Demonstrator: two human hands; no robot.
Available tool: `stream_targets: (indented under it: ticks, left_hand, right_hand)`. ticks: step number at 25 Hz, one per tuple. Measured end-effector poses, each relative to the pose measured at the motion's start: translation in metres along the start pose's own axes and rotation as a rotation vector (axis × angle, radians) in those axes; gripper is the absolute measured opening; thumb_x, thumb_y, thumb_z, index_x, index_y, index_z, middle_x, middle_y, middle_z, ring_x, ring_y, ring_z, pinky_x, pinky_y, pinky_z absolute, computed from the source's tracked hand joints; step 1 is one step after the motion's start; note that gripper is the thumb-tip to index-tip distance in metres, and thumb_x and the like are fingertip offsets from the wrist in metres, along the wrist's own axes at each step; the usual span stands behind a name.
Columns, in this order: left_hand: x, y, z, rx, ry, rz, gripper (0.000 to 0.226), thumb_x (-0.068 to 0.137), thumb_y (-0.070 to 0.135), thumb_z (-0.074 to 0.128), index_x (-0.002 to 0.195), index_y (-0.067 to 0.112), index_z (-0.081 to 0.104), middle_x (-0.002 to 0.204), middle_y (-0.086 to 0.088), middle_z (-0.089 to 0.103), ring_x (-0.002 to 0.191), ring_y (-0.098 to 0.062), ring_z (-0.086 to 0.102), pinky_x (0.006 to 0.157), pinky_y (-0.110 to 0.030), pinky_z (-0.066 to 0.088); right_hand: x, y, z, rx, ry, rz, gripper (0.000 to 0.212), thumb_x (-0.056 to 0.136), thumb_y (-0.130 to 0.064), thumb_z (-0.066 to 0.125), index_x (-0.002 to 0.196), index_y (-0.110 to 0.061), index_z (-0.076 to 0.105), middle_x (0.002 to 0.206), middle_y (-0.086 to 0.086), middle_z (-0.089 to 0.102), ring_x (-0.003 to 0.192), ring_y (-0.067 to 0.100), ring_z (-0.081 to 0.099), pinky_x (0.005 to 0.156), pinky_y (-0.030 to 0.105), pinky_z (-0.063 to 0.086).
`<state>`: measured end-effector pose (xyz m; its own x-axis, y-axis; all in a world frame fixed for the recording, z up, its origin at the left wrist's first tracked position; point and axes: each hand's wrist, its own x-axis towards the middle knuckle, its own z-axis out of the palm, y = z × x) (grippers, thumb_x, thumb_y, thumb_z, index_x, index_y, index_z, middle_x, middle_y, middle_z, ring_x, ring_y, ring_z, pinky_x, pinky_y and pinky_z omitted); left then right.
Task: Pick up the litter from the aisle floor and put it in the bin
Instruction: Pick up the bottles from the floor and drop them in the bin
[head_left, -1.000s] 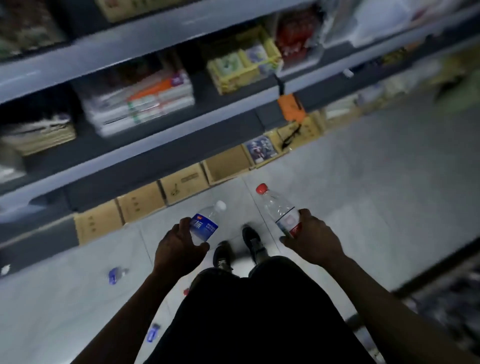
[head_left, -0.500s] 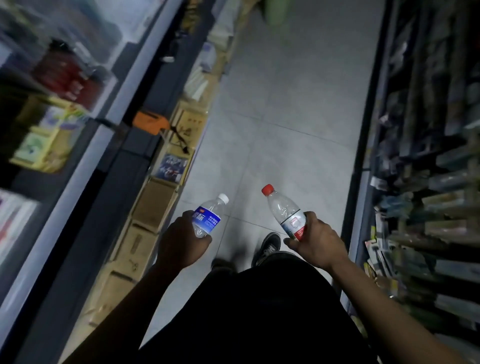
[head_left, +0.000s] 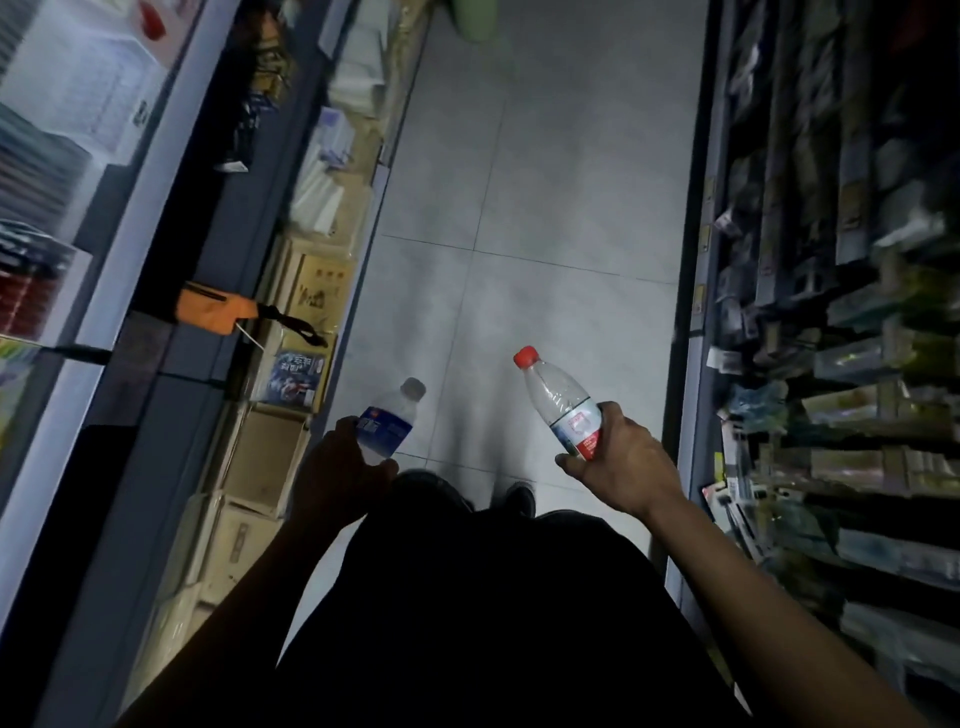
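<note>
Litter here means two plastic bottles, both off the grey tiled floor (head_left: 545, 171) and carried low in front of the person. Shelving (head_left: 831, 312) packed with blurred goods runs down the right side of the aisle, and a second run of shelves (head_left: 156, 260) lines the left, with cardboard boxes (head_left: 265, 457) along its foot and an orange pouch (head_left: 213, 312) hanging off an edge. At the far end, a pale green shape (head_left: 475, 21) sits on the floor, too blurred to identify. The right hand (head_left: 618, 462) has its fingers clamped around the lower half of a clear bottle with a red cap (head_left: 558, 400), which tilts up and to the left. The left hand (head_left: 337, 473), deep in shadow, grips the base of a smaller bottle with a blue label (head_left: 389, 421) and pale cap, leaning to the right. The bottles are apart, not touching.
</note>
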<state>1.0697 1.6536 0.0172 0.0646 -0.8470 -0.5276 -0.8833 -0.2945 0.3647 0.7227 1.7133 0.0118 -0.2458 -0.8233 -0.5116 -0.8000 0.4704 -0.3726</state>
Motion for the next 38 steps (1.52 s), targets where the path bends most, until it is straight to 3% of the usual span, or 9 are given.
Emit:
stream_targets:
  ticks: [5, 9, 13, 16, 21, 25, 29, 35, 38]
  left_hand:
    - [0.039, 0.013, -0.020, -0.109, -0.104, -0.106, 0.066, 0.082, 0.033, 0.080, 0.136, 0.019, 0.046, 0.111, -0.001, 0.059, 0.099, -0.025, 0.059, 0.083, -0.036, 0.044]
    - [0.105, 0.028, -0.044, -0.129, -0.088, -0.113, 0.064, 0.083, 0.033, 0.080, 0.136, 0.017, 0.048, 0.104, -0.001, 0.057, 0.092, -0.023, 0.056, 0.077, -0.035, 0.041]
    - [0.194, 0.071, -0.076, -0.106, -0.081, -0.097, 0.064, 0.077, 0.034, 0.082, 0.130, 0.018, 0.051, 0.101, -0.002, 0.061, 0.093, -0.031, 0.062, 0.077, -0.036, 0.043]
    - [0.258, 0.125, -0.094, -0.051, -0.034, 0.004, 0.069, 0.069, 0.039, 0.083, 0.128, 0.020, 0.053, 0.106, -0.005, 0.067, 0.095, -0.031, 0.066, 0.076, -0.032, 0.042]
    - [0.366, 0.232, -0.127, 0.029, -0.099, 0.192, 0.068, 0.066, 0.046, 0.080, 0.125, 0.025, 0.053, 0.107, 0.000, 0.068, 0.090, -0.023, 0.066, 0.075, -0.031, 0.049]
    - [0.448, 0.325, -0.138, 0.109, -0.063, 0.388, 0.068, 0.071, 0.039, 0.085, 0.127, 0.017, 0.054, 0.111, -0.005, 0.068, 0.098, -0.028, 0.067, 0.081, -0.034, 0.052]
    - [0.516, 0.407, -0.138, 0.220, 0.016, 0.498, 0.067, 0.071, 0.036, 0.085, 0.124, 0.010, 0.053, 0.108, -0.012, 0.068, 0.096, -0.033, 0.068, 0.080, -0.037, 0.052]
    - [0.571, 0.483, -0.149, 0.191, -0.054, 0.345, 0.070, 0.071, 0.047, 0.081, 0.128, 0.019, 0.053, 0.098, -0.001, 0.063, 0.092, -0.026, 0.065, 0.075, -0.031, 0.043]
    - [0.600, 0.505, -0.158, 0.097, -0.126, 0.233, 0.070, 0.074, 0.045, 0.081, 0.132, 0.018, 0.052, 0.099, -0.002, 0.063, 0.090, -0.024, 0.063, 0.079, -0.038, 0.050]
  right_hand:
    - [0.089, -0.039, -0.053, -0.021, 0.033, -0.072, 0.071, 0.068, -0.067, 0.074, 0.118, -0.027, 0.044, 0.102, 0.001, 0.067, 0.090, 0.031, 0.066, 0.068, 0.035, 0.047]
    - [0.162, -0.077, -0.085, -0.025, 0.048, -0.081, 0.072, 0.066, -0.067, 0.074, 0.119, -0.028, 0.045, 0.102, 0.000, 0.067, 0.087, 0.028, 0.065, 0.069, 0.036, 0.051]
    - [0.223, -0.101, -0.115, -0.029, 0.035, -0.010, 0.072, 0.066, -0.068, 0.073, 0.117, -0.028, 0.043, 0.102, 0.002, 0.067, 0.087, 0.030, 0.066, 0.070, 0.037, 0.052]
    - [0.256, -0.100, -0.136, -0.021, 0.054, 0.063, 0.068, 0.065, -0.069, 0.072, 0.111, -0.032, 0.039, 0.099, 0.002, 0.068, 0.078, 0.026, 0.061, 0.066, 0.035, 0.047]
    - [0.301, -0.081, -0.175, 0.047, 0.098, 0.204, 0.071, 0.061, -0.080, 0.069, 0.104, -0.035, 0.035, 0.090, -0.001, 0.063, 0.078, 0.028, 0.063, 0.066, 0.037, 0.050]
    - [0.351, -0.059, -0.209, 0.113, 0.155, 0.286, 0.076, 0.055, -0.083, 0.061, 0.109, -0.033, 0.039, 0.093, 0.001, 0.066, 0.086, 0.032, 0.068, 0.066, 0.036, 0.047]
    - [0.433, -0.039, -0.260, 0.167, 0.157, 0.298, 0.072, 0.055, -0.081, 0.061, 0.104, -0.036, 0.035, 0.088, -0.001, 0.063, 0.081, 0.030, 0.066, 0.067, 0.036, 0.048]
    - [0.564, -0.033, -0.359, 0.153, 0.155, 0.196, 0.072, 0.061, -0.071, 0.070, 0.112, -0.030, 0.039, 0.098, 0.007, 0.069, 0.090, 0.035, 0.069, 0.072, 0.039, 0.053]
    - [0.638, -0.043, -0.407, 0.116, 0.161, 0.140, 0.074, 0.061, -0.070, 0.073, 0.114, -0.029, 0.042, 0.098, 0.006, 0.069, 0.088, 0.033, 0.068, 0.068, 0.035, 0.049]
